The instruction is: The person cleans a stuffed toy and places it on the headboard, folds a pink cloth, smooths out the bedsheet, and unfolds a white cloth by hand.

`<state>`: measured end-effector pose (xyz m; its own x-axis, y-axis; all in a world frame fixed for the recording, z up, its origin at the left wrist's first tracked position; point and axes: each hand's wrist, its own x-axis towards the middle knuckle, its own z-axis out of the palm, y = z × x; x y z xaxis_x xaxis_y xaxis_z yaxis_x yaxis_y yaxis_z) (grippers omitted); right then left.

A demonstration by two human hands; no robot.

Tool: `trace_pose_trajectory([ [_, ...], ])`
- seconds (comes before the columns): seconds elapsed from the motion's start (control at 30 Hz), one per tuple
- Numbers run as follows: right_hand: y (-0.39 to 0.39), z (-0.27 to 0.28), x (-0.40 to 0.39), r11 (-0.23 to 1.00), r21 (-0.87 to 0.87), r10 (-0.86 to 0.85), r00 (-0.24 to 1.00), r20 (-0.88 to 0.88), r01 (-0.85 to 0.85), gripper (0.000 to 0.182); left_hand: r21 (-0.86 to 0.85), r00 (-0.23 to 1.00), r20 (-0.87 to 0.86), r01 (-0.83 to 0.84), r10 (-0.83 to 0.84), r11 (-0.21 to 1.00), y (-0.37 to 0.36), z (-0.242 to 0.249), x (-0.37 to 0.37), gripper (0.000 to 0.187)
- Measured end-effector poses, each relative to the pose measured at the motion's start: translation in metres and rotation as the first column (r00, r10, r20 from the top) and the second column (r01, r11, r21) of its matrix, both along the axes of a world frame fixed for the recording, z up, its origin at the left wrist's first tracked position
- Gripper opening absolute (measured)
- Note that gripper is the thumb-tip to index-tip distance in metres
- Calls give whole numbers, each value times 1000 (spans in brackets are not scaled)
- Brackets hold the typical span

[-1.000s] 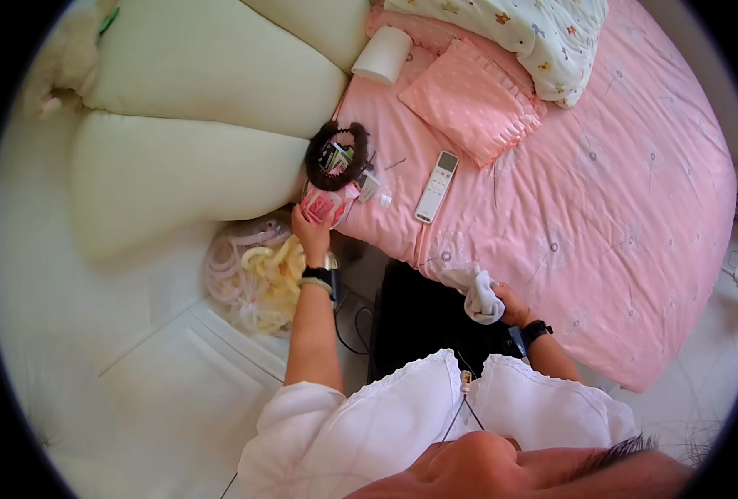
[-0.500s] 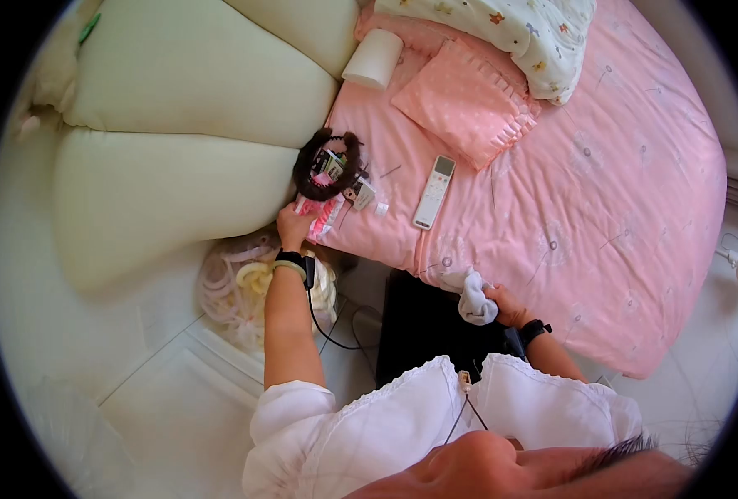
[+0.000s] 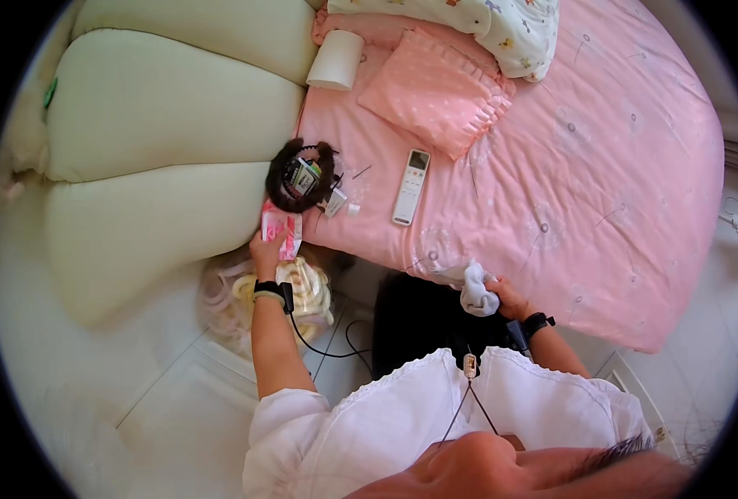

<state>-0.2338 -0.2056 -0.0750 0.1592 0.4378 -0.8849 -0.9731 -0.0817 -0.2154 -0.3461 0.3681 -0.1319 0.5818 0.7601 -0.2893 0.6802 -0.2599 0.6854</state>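
At the near left corner of the bed, my left hand (image 3: pixel 267 251) is closed on the edge of a pink-and-white packet (image 3: pixel 289 226). Just beyond that packet lies a dark brown furry ring (image 3: pixel 274 181) with small labelled items inside it. A white tag (image 3: pixel 335 202) rests against its right side. My right hand (image 3: pixel 512 298), fingers curled, grips a bunched light grey cloth (image 3: pixel 478 293) at the bed's front edge. The cloth's lower end hangs down beside the pink cover.
A white remote control (image 3: pixel 411 187) lies on the pink bedspread (image 3: pixel 585 191). Behind it are a pink frilled pillow (image 3: pixel 435 93) and a white roll (image 3: pixel 336 60). A pale green padded sofa (image 3: pixel 169 100) adjoins the bed. Below my left arm sits a clear bag of cream-coloured rings (image 3: pixel 304 291).
The view has shifted, so the bed items appear further left. My left hand has drawn the pink-and-white packet slightly towards me, showing more of it. My right hand keeps its hold on the cloth.
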Motion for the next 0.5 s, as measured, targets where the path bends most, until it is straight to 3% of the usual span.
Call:
trace_pose_trajectory([
  [0.03, -1, -2, 0, 1000, 13, -9, 1000, -15, 9, 29, -73, 998, -47, -47, 44, 996, -7, 20, 4, 40],
  [0.13, 1, -4, -2, 999, 29, 14, 999, -33, -13, 29, -488, 968, 136, -121, 213, 864, -34, 53, 17, 38],
  [0.23, 9, 0, -1, 999, 44, 12, 999, -34, -11, 29, -676, 945, 187, -75, 268, 733, -56, 59, 40, 36],
  [0.33, 8, 3, -1, 998, 52, 22, 999, -38, -20, 28, -696, 872, 384, 57, 304, 716, -67, 35, 81, 31],
  [0.43, 8, 5, -3, 999, 33, 9, 1000, -27, -8, 28, -667, 893, 362, 45, 269, 744, -53, 11, 111, 27],
  [0.5, 5, 10, -5, 1000, 27, -5, 1000, -13, 5, 27, -532, 851, 405, -78, 334, 843, -64, 27, 106, 25],
])
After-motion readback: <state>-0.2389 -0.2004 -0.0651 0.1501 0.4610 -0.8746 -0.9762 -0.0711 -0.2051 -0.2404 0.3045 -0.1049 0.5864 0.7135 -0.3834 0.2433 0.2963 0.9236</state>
